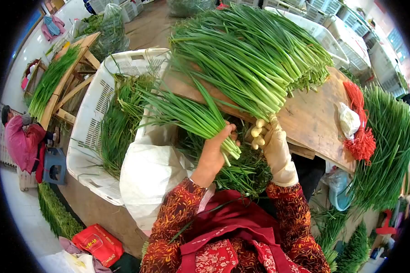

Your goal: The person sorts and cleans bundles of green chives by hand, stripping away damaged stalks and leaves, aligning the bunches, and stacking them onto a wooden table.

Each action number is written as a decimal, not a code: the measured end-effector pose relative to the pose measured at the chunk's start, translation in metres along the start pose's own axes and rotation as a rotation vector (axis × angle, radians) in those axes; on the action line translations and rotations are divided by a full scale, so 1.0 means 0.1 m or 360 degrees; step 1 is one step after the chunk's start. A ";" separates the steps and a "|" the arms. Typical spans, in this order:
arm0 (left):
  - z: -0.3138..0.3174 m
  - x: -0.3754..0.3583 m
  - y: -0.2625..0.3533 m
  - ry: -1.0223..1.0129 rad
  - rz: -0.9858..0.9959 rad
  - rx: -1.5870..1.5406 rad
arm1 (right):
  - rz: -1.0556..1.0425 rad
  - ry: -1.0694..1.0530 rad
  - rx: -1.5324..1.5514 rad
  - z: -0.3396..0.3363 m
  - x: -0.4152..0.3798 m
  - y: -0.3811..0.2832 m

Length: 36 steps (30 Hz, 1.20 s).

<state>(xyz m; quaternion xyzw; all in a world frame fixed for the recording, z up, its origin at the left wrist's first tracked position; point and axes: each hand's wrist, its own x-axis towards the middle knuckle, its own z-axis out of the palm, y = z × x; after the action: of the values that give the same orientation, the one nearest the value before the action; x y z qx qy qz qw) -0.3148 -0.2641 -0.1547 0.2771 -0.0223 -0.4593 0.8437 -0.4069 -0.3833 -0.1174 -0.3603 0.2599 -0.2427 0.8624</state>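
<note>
My bare left hand is wrapped round a bunch of green leafy stalks, their pale cut ends pointing down to the right. Just right of it is my right hand, in a cream glove with yellowish fingertips. Its fingers are curled and apart from the bunch; whether they hold anything is hidden. Beyond my hands a large pile of the same stalks lies on the wooden board, cut ends towards the right hand.
Left of me stands a white crate with loose greens. Red ties and a white bundle lie on the board's right side, beside more stalks. A person in pink sits at the far left.
</note>
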 end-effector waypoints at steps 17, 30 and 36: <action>-0.10 -0.13 -0.06 0.0273 0.0080 0.0366 | -0.0239 -0.0179 -0.1568 0.05 -0.31 0.22; -0.21 -0.05 0.31 0.0352 0.0598 0.0214 | 0.0278 -0.0559 -0.2260 -0.25 -0.34 0.29; -0.13 -0.07 0.29 0.0322 0.0533 0.0386 | 0.0094 -0.0336 -0.0438 -0.06 -0.12 0.01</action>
<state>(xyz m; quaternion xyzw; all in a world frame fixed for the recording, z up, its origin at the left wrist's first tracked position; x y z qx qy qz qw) -0.2930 -0.2401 -0.1500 0.4136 -0.0383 -0.2767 0.8666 -0.4195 -0.3783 -0.1185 -0.4907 0.2092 -0.1403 0.8341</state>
